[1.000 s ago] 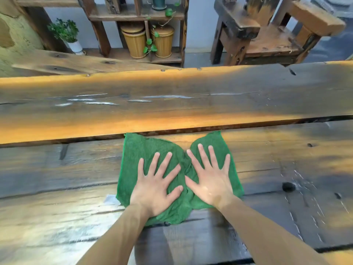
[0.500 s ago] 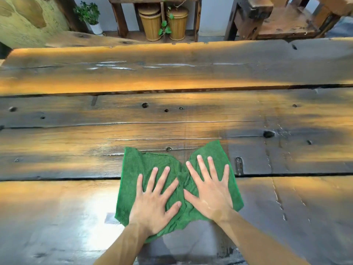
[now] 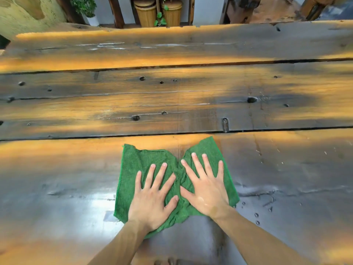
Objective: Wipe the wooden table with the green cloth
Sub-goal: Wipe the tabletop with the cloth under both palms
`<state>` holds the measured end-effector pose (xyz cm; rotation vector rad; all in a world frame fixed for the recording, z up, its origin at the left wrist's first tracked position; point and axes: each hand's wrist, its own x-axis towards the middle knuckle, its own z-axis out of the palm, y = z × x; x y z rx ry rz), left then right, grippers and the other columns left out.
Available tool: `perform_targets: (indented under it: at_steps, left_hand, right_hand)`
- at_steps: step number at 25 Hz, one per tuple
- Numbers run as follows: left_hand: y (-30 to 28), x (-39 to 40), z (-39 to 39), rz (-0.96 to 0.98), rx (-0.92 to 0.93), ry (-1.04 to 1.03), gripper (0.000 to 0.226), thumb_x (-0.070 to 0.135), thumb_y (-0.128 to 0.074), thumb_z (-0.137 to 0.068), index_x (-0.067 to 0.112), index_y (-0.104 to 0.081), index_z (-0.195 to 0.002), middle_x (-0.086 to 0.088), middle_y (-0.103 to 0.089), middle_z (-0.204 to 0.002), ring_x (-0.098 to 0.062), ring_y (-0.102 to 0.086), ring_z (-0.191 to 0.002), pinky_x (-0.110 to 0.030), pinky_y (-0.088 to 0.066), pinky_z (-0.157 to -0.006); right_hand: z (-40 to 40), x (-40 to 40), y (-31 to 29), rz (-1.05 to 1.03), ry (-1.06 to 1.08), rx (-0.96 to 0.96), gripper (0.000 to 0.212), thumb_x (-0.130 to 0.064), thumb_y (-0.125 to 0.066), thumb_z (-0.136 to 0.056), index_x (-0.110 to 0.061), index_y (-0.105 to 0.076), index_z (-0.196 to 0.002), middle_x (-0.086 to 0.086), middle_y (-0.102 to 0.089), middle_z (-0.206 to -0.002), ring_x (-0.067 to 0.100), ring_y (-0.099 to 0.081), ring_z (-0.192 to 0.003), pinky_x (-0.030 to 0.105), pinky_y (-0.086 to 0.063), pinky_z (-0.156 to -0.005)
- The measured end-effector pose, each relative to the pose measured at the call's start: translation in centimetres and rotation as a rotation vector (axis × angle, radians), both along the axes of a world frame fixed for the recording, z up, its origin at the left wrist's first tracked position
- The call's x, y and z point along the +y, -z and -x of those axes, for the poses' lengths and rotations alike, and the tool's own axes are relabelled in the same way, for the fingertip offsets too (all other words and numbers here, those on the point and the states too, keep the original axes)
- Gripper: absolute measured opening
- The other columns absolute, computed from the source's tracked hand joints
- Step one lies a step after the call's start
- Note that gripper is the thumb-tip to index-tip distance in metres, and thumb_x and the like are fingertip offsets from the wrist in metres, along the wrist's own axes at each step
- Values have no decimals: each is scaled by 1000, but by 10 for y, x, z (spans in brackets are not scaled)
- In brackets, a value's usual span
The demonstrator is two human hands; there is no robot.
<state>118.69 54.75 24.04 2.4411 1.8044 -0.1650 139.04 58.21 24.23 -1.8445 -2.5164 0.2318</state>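
The left hand (image 3: pixel 150 197) and right hand (image 3: pixel 207 190) lie flat, fingers spread wide, pressing the green cloth (image 3: pixel 133 169) on the near plank of the table (image 3: pixel 57 178).

Left hand (image 3: pixel 152 199) and right hand (image 3: pixel 207 194) are bare, no gloves. Forearms are uncovered to the frame edge; nails are short and unpainted.

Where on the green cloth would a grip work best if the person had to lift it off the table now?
Probably the far right corner of the green cloth, pinched from above and from the far side. It lies flat and free beyond the fingertips, while the left hand and right hand press the bunched middle onto the wooden table.
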Motion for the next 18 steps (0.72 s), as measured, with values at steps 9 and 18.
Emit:
perform_targets:
  at_steps: [9,18]
  left_hand:
    - [0,-124,-17,20,-24,-40,65,65,-27,-99,30,-43,-151,-6,-20,-168,-36,-20,-153,-67,-22,-114]
    - [-7,-153,-27,94,-27,-83,71,68,-37,-93,40,-27,-158,-4,-25,-166,-39,-26,-150,-74,-22,-109]
  right_hand:
    - [-19,-121,0,41,43,-7,76,-73,-31,-93,-40,-16,-160,0,-10,-169,30,-5,-155,67,-5,-118]
    - [-63,-187,-8,121,325,-23,75,-85,-27,-90,-50,-19,-156,-4,-15,-169,29,-11,-155,68,-8,-115]
